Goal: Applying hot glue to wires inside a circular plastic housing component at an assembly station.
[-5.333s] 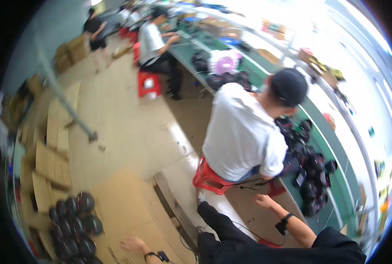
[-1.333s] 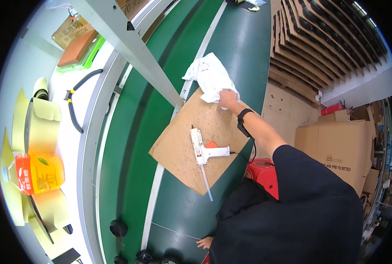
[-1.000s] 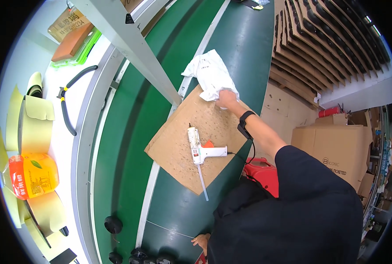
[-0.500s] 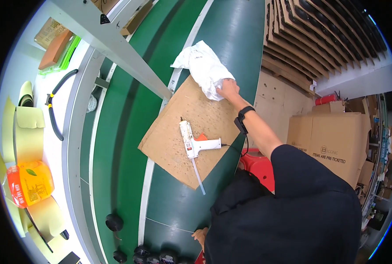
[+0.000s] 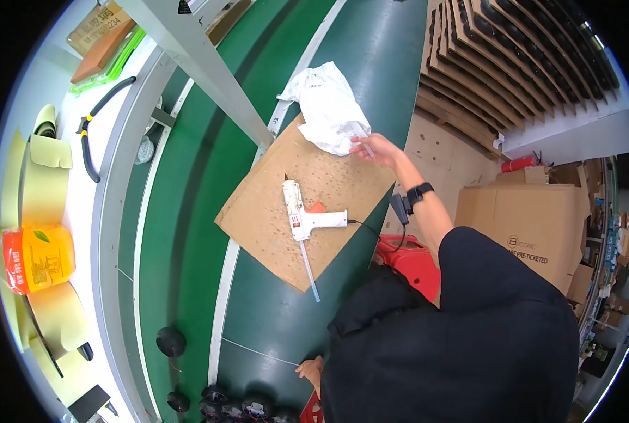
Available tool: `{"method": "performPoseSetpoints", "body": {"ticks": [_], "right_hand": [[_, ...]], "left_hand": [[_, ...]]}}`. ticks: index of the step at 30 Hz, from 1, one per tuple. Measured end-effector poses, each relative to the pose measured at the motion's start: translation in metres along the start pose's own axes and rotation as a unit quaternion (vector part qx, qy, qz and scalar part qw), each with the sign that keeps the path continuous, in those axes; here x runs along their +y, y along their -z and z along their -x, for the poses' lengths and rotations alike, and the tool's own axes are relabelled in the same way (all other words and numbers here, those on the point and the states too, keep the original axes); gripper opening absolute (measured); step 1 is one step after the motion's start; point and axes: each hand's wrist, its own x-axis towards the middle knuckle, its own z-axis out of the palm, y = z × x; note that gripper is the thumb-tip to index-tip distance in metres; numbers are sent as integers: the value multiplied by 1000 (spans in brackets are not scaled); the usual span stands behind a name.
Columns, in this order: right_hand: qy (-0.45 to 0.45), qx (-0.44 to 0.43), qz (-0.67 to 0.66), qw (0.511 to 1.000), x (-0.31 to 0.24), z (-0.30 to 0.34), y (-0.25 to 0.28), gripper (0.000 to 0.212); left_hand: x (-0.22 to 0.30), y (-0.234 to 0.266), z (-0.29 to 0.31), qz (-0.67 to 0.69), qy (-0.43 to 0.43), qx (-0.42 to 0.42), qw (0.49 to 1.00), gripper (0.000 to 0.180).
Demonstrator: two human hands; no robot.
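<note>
My right hand (image 5: pixel 376 149) pinches a translucent glue stick (image 5: pixel 360 131) at the mouth of a crumpled white plastic bag (image 5: pixel 328 106). The bag lies on the far end of a brown cardboard sheet (image 5: pixel 258 204) and overhangs it. On the cardboard rests a white hot glue gun (image 5: pixel 298 215) with an orange trigger; a glue stick (image 5: pixel 309 271) sticks out of its back end and its cord runs toward my body. Down at the lower edge, my left hand (image 5: pixel 311 369) rests on the green belt, fingers loosely extended and partly hidden by my black clothing.
Several round black parts (image 5: pixel 257 407) sit at the bottom. A white post (image 5: pixel 209 77) rises beside the cardboard. On the left shelf are an orange-yellow package (image 5: pixel 39 259) and black-handled pliers (image 5: pixel 85 130). A red stool (image 5: pixel 410 268) and cardboard box (image 5: pixel 519 218) stand at right.
My right hand has drawn back from inside the bag mouth, now with a glue stick in its fingers. The whole view has shifted slightly; the glue gun stays on the cardboard.
</note>
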Motion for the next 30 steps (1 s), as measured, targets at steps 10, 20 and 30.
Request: {"method": "performPoseSetpoints", "body": {"ticks": [10, 20, 30], "right_hand": [[-61, 79, 245, 964, 129, 68, 22, 27], [168, 148, 369, 902, 202, 149, 42, 32], [277, 142, 522, 794, 126, 77, 12, 60]], "left_hand": [[11, 1, 12, -6, 12, -14, 1000, 122], [0, -3, 18, 10, 48, -28, 998, 121], [9, -10, -1, 1, 60, -36, 998, 119]]}}
